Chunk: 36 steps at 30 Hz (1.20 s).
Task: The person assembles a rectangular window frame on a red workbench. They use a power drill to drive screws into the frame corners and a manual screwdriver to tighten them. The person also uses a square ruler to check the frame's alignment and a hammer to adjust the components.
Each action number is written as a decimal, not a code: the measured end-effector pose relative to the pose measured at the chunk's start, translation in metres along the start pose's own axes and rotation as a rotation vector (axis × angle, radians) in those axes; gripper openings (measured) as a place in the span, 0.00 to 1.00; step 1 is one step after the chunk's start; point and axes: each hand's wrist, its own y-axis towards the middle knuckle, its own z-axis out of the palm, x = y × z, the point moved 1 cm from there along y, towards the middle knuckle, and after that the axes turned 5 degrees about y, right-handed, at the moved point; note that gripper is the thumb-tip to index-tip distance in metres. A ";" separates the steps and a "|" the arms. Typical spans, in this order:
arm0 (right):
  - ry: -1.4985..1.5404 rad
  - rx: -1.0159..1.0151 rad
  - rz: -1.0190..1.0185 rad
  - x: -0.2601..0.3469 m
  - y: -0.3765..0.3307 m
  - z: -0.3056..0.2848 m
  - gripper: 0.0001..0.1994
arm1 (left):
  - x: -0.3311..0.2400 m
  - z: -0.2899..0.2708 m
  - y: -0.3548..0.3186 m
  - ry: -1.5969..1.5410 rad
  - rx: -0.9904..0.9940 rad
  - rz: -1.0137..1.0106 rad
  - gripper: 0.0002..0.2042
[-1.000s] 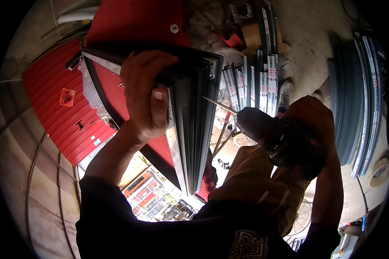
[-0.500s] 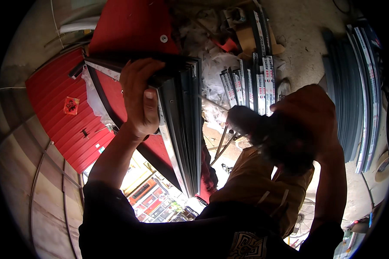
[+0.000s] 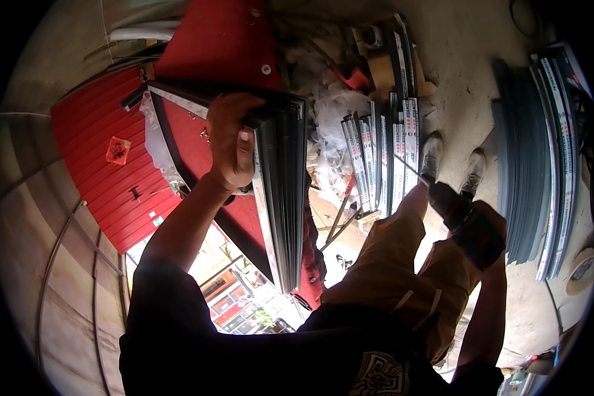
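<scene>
My left hand point(image 3: 232, 146) is closed over the upper corner of a dark metal frame point(image 3: 280, 191), its thumb along the near side. The frame's several ridged profiles lie side by side, with a pale strip on the left edge. In my right hand point(image 3: 495, 216) is a dark cordless drill point(image 3: 457, 210). Its long thin bit point(image 3: 410, 170) points up and left, well apart from the frame. The drill's body hides most of my right fingers.
The frame rests at a red-covered worktop point(image 3: 190, 135). Labelled profile lengths point(image 3: 380, 155) stand beyond it, beside crumpled clear plastic point(image 3: 340, 122). Long dark profiles point(image 3: 525, 165) are stacked at the right, near a tape roll point(image 3: 581, 270). My shoes point(image 3: 431, 155) show on the floor.
The drill has moved right and down, away from the frame's side, and its bit now shows against the standing profiles. My left hand keeps its hold on the frame.
</scene>
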 end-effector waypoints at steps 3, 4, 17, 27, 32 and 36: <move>-0.006 0.065 -0.103 0.011 -0.006 -0.002 0.14 | -0.003 -0.004 -0.001 -0.002 0.001 -0.020 0.24; -0.020 0.076 -0.076 0.011 -0.009 -0.006 0.15 | -0.003 -0.004 -0.001 -0.002 -0.012 -0.025 0.24; -0.136 -0.002 0.022 0.048 -0.004 0.021 0.14 | 0.002 -0.009 -0.002 0.050 -0.004 -0.039 0.25; -0.323 -0.002 0.078 0.072 0.016 0.055 0.13 | 0.005 0.001 -0.006 0.010 -0.023 -0.114 0.28; -0.417 -0.004 -0.044 0.076 0.020 0.067 0.18 | 0.008 0.002 -0.007 0.015 -0.034 -0.114 0.29; -0.393 0.036 0.004 0.073 0.021 0.064 0.21 | 0.008 0.004 -0.007 0.021 -0.040 -0.117 0.29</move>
